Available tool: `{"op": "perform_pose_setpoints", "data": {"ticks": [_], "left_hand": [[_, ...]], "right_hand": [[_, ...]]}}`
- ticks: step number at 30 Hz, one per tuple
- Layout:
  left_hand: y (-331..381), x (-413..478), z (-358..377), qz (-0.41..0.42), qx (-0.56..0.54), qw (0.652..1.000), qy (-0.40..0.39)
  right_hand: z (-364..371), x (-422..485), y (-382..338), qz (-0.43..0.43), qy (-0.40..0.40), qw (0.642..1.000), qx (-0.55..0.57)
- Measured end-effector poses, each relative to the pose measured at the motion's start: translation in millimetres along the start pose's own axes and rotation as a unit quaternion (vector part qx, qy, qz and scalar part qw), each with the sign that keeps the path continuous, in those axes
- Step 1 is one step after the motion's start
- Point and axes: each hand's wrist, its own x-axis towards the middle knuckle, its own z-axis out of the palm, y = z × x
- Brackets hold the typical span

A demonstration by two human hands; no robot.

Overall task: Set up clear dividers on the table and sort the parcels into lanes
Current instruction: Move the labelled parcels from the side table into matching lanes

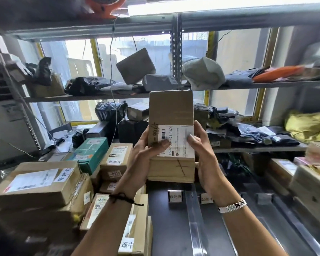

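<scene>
1. Holding the cardboard parcel (171, 111) upright, the left hand (143, 159) and right hand (206, 154) each gripped one side, thumbs pressed on its white label (177, 145).
2. Below the wrists lay the dark table (166, 228), with a clear divider (194, 218) and small lane tags (175, 197) already standing.
3. The step appeared to be reading the label to choose a lane.
4. Next, the parcel would likely need lowering between dividers, under the matching tag.

Forearms raised; left hand (144, 159), right hand (204, 154) grip box (171, 111) sides, thumbs on front.
</scene>
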Motion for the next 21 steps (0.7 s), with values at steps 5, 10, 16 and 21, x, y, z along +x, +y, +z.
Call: {"op": "perform_pose_setpoints", "data": {"ticks": [5, 10, 16, 21], "left_hand": [[12, -2, -2, -0.047, -0.002, 0.995, -0.092], [21, -1, -5, -0.189, -0.127, 0.957, -0.178], [28, -1, 10, -0.108, 0.076, 0.985, -0.109], [22, 0, 33, -0.031, 0.075, 0.995, -0.058]], "right_hand": [[-25, 20, -30, 0.003, 0.03, 0.999, -0.019], [-37, 28, -58, 0.049, 0.032, 0.997, -0.047], [-17, 27, -55, 0.002, 0.199, 0.965, -0.169], [-10, 20, -61, -0.077, 0.131, 0.955, -0.253]]}}
